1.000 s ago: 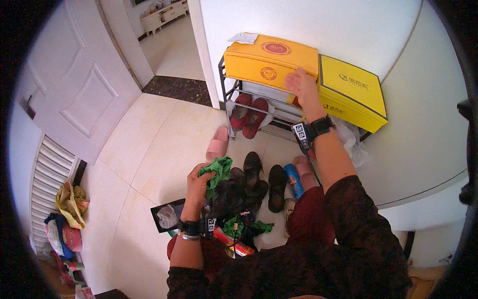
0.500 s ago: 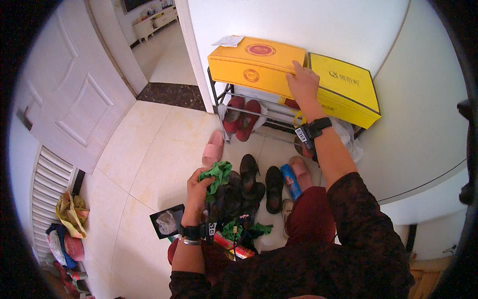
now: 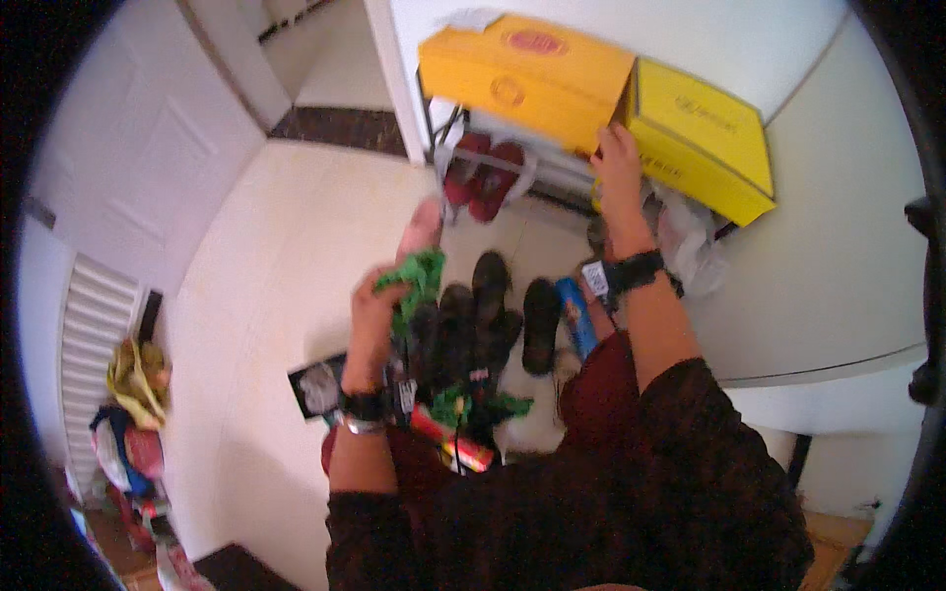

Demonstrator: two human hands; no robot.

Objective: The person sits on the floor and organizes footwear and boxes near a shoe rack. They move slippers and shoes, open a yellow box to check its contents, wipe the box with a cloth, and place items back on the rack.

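My left hand [image 3: 372,310] is closed on a crumpled green cloth [image 3: 422,279], held above the dark shoes on the floor. My right hand [image 3: 621,175] reaches up to the front lower edge of an orange box [image 3: 522,74], close to where it meets a yellow box [image 3: 695,138]. Its fingers are blurred, and whether they grip anything is unclear. Both boxes lie on top of a metal shoe rack [image 3: 552,202]. Below my hands stand several dark shoes [image 3: 491,286], with another green cloth [image 3: 507,406] nearer to me.
Red shoes [image 3: 493,182] sit on the rack, with a pink slipper [image 3: 421,229] in front. A blue tube-shaped package [image 3: 576,315] lies right of the shoes. An open black box [image 3: 317,387] is at left. Bags [image 3: 136,379] lean by the radiator [image 3: 103,315]; a white door [image 3: 148,128] stands behind.
My right hand has come down from the orange box's top to its front lower edge. The orange box's right end seems shifted slightly. The view has tilted; my left hand still holds the green cloth.
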